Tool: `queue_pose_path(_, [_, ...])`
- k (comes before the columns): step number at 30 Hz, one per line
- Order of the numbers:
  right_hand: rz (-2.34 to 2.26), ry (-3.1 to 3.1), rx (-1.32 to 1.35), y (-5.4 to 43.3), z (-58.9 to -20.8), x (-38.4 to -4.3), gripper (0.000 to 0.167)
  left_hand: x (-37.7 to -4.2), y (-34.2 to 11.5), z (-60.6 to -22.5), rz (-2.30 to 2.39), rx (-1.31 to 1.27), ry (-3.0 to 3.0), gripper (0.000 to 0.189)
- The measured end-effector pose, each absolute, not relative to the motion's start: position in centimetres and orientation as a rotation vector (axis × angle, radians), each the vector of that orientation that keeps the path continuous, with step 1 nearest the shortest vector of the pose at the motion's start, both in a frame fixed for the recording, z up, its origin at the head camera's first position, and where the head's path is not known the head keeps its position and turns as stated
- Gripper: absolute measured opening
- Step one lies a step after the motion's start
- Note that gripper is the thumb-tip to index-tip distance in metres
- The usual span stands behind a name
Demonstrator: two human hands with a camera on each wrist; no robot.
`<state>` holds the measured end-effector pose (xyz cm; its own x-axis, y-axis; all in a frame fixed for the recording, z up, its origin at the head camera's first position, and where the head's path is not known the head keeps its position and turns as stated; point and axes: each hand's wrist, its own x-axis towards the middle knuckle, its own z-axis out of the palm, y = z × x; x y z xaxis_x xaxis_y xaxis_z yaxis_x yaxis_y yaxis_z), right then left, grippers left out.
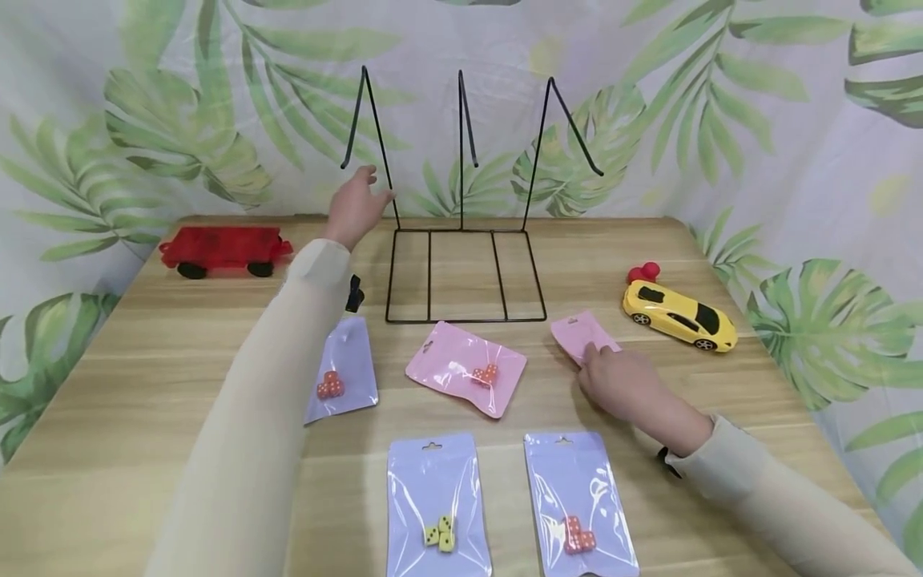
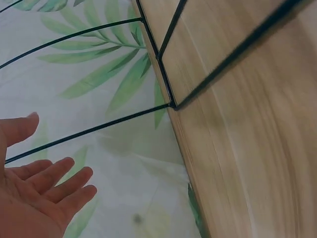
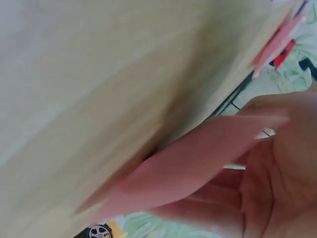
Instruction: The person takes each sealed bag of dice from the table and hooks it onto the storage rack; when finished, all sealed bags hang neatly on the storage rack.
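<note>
A black wire rack (image 1: 465,320) with three upright hooked prongs stands at the table's back edge. Beside its left prong, my left hand (image 1: 356,208) is raised with fingers apart and nothing in them. The left wrist view shows that hand's palm (image 2: 29,203) and spread fingers close to the black wire. At the right, my right hand (image 1: 623,385) grips the lower part of a small pink pouch (image 1: 580,335), whose hang-hole end sticks out beyond the fingers. In the right wrist view the pink pouch (image 3: 178,168) is held tilted, close to the tabletop, and the fingers partly cover it.
Another pink pouch (image 1: 461,365) with orange dice lies in the middle. Lilac pouches with dice lie at left (image 1: 353,361), front centre (image 1: 433,481) and front right (image 1: 577,473). A red toy wagon (image 1: 231,247) stands back left; a yellow toy car (image 1: 678,316) and red balls (image 1: 644,272) sit right.
</note>
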<state>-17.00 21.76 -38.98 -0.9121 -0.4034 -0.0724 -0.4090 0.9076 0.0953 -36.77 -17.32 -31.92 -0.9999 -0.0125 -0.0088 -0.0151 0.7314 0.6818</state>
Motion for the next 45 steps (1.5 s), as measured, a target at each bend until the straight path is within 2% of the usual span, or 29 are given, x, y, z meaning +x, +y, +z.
queue_pose_path(6, [0.106,3.010,-0.651,22.2,-38.7,-17.3,0.038,-37.8,-16.6,-32.3,1.234,-0.102,2.841,0.075])
queue_pose_path(8, [0.074,2.994,-0.571,22.5,-38.4,-17.5,0.048,-38.1,-16.5,-32.3,1.255,-0.116,2.832,0.076])
queue_pose_path(12, [0.079,2.925,-0.387,23.0,-37.7,-17.9,0.086,-38.8,-16.4,-32.2,1.298,-0.125,2.828,0.074])
queue_pose_path(14, [0.045,2.876,-0.324,23.2,-37.4,-18.2,0.089,-39.1,-16.3,-32.1,1.324,-0.127,2.831,0.070])
queue_pose_path(17, [-0.077,2.844,-0.283,23.5,-37.1,-18.6,0.080,-39.4,-16.1,-32.0,1.351,-0.154,2.831,0.063])
queue_pose_path(22, [-0.192,2.900,-0.337,23.8,-36.3,-18.8,0.029,-39.9,-15.9,-32.3,1.356,-0.202,2.891,0.043])
queue_pose_path(24, [-0.189,2.924,-0.333,23.7,-35.5,-18.5,0.021,-40.1,-15.9,-32.5,1.341,-0.199,2.922,0.038])
queue_pose_path(31, [-0.473,3.226,-0.527,23.6,-31.4,-17.7,0.012,-40.5,-15.7,-33.2,1.306,-0.187,2.940,0.041])
queue_pose_path(39, [-1.565,3.121,-0.489,23.5,-27.4,-19.2,0.017,-41.3,-15.9,-33.8,1.262,-0.169,2.972,0.040])
queue_pose_path(45, [-1.638,3.082,-0.409,22.6,-26.2,-21.6,0.025,-41.6,-15.9,-33.7,1.265,-0.176,2.963,0.041])
